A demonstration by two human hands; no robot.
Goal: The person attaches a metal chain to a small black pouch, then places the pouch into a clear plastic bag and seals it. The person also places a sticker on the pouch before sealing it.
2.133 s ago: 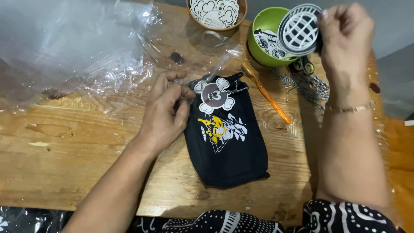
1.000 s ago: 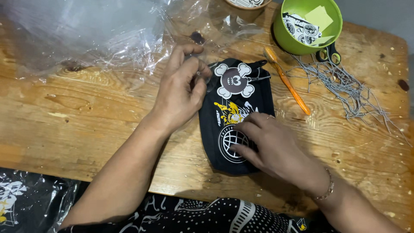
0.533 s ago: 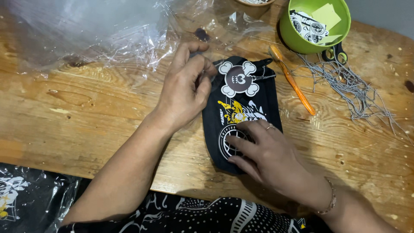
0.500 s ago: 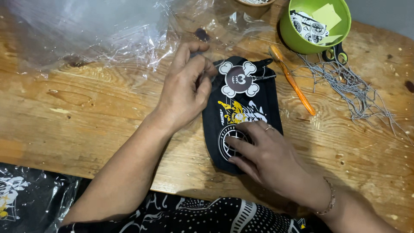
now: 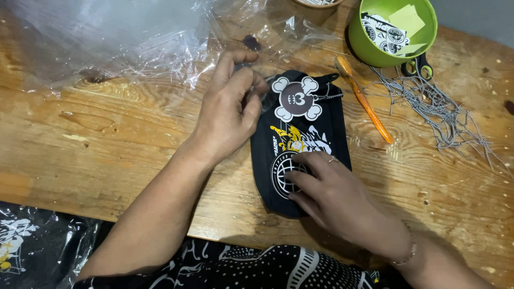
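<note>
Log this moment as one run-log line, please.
left hand: pinching clear plastic at black garment top edge | right hand: flat on round sticker | wooden table

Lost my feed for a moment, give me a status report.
Left hand pinching clear plastic at black folded garment top edge. Right hand flat on round sticker. Nothing blocking.

left side: bare wooden table (image 5: 96,155), open room
far left: clear plastic sheet (image 5: 107,37) blocks
right: orange tool (image 5: 367,104), chain pile (image 5: 439,115) crowd
far right: green bowl (image 5: 369,51), scissors (image 5: 415,67) probably tucked behind
</note>
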